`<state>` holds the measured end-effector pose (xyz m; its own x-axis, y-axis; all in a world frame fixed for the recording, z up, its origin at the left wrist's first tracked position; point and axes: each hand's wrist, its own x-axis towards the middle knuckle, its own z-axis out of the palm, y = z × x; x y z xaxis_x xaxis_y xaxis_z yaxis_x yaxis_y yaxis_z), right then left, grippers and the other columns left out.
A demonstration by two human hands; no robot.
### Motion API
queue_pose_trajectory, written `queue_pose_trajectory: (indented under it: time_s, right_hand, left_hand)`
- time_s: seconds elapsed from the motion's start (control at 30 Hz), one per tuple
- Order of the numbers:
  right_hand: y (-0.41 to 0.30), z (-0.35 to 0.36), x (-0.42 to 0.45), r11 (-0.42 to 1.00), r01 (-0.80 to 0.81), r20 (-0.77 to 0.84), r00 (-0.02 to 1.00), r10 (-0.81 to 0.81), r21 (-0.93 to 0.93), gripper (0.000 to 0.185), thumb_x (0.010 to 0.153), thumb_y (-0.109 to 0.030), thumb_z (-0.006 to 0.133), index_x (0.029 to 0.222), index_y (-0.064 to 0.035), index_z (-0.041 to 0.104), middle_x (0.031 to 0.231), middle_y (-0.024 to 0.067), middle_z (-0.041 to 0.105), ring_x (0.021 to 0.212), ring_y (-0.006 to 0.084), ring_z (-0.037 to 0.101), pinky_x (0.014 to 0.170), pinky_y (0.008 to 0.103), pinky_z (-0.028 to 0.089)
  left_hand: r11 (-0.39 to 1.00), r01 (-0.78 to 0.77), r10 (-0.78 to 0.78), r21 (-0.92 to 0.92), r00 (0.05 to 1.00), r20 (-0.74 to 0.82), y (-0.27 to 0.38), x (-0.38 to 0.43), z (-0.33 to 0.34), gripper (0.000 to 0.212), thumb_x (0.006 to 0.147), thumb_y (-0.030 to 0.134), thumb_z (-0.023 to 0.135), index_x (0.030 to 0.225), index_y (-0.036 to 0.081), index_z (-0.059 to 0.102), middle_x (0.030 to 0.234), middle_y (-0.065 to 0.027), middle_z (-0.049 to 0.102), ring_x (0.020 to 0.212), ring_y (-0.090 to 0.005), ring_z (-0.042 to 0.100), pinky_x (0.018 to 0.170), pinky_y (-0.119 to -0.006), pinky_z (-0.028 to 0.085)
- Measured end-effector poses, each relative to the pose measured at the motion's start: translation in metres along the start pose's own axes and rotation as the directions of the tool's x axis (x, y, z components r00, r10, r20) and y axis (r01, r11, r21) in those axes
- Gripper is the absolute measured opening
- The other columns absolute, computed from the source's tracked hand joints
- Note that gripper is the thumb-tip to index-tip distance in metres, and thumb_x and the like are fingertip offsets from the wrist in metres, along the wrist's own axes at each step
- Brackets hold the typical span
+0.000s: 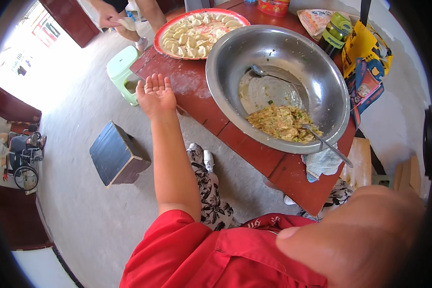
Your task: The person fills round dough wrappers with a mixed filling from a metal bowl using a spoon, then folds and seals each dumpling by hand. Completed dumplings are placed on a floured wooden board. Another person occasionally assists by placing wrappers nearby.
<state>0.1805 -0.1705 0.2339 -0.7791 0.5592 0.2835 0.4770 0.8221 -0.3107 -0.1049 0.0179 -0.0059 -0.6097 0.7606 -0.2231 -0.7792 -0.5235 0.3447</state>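
Note:
My left hand (157, 94) is held out palm up at the table's left edge, with no object on the palm. Very near the camera at lower right, my right hand (349, 237) looms large and blurred. Its fingers are partly cut off, and I cannot tell whether they hold anything. A large stainless steel basin (234, 54) stands on the red table (237, 142). Chopped filling (282, 124) lies in its near part with one spoon (329, 145) leaning over the rim. Another spoon (273, 75) rests inside. Behind is a red-rimmed tray (157, 40) of dumplings (190, 42).
Another person's hand (109, 16) holds a dough wrapper (127, 23) beyond the tray. A green plastic stool (122, 63) and dark box-shaped stool (111, 151) stand on the floor. A cloth (323, 163) hangs at the table edge; a green-lidded bottle (336, 30) stands behind the basin.

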Motion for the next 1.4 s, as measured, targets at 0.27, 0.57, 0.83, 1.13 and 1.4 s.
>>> queue_pose_trajectory:
  time_s: [0.27,0.57,0.83,1.13,1.4]
  right_hand:
    - [-0.007,-0.009,-0.012,0.989,-0.144,-0.07,0.987,0.144,0.017,0.02,0.067,-0.012,0.057,0.084,-0.0021,0.06,0.062,0.0068,0.055,0.056,0.0161,0.053,0.053,0.0283,0.041]
    - [0.054,-0.014,-0.058,0.675,-0.677,-0.179,0.655,0.734,0.291,0.021,0.078,-0.007,0.05,0.094,0.0044,0.057,0.078,0.0114,0.054,0.071,0.016,0.052,0.065,0.0242,0.041]
    - [0.096,-0.001,-0.083,0.675,-0.737,-0.028,0.674,0.738,0.044,0.046,0.07,0.005,0.051,0.114,-0.0074,0.053,0.093,0.0077,0.051,0.076,0.0143,0.046,0.068,0.0239,0.04]
    - [0.114,0.036,-0.079,0.916,-0.399,0.013,0.917,0.399,0.042,0.016,0.077,-0.011,0.063,0.092,-0.006,0.063,0.071,0.0103,0.055,0.066,0.026,0.054,0.057,0.0329,0.042]
    - [0.143,0.026,-0.071,0.893,-0.435,-0.037,0.897,0.442,0.117,0.013,0.08,-0.012,0.058,0.087,-0.0015,0.062,0.075,0.0113,0.058,0.068,0.0259,0.056,0.061,0.0316,0.044]
  left_hand:
    - [0.997,-0.054,0.054,0.063,0.999,0.003,0.013,0.009,-0.006,0.061,0.085,0.033,0.045,0.129,-0.004,0.024,0.137,-0.0156,0.025,0.13,-0.0273,0.022,0.107,-0.039,0.017]
    - [0.904,0.042,-0.035,0.426,0.999,-0.025,0.01,0.014,-0.013,0.04,0.082,0.013,0.052,0.117,-0.005,0.043,0.112,-0.0151,0.049,0.108,-0.0264,0.047,0.091,-0.038,0.038]
    - [-0.171,-0.229,0.009,0.958,0.972,0.234,0.003,-0.001,0.001,0.034,0.076,0.024,0.061,0.097,-0.002,0.062,0.089,-0.0163,0.063,0.084,-0.0226,0.062,0.075,-0.031,0.047]
    - [-0.458,-0.318,0.018,0.83,0.931,0.366,-0.004,0.013,-0.011,0.034,0.068,0.027,0.063,0.093,0.004,0.065,0.087,-0.0177,0.063,0.084,-0.0299,0.061,0.077,-0.035,0.046]
    - [-0.408,-0.376,-0.086,0.832,0.923,0.375,0.006,0.02,-0.016,0.022,0.064,0.018,0.062,0.073,-0.002,0.066,0.062,-0.0145,0.061,0.061,-0.0228,0.06,0.061,-0.034,0.046]
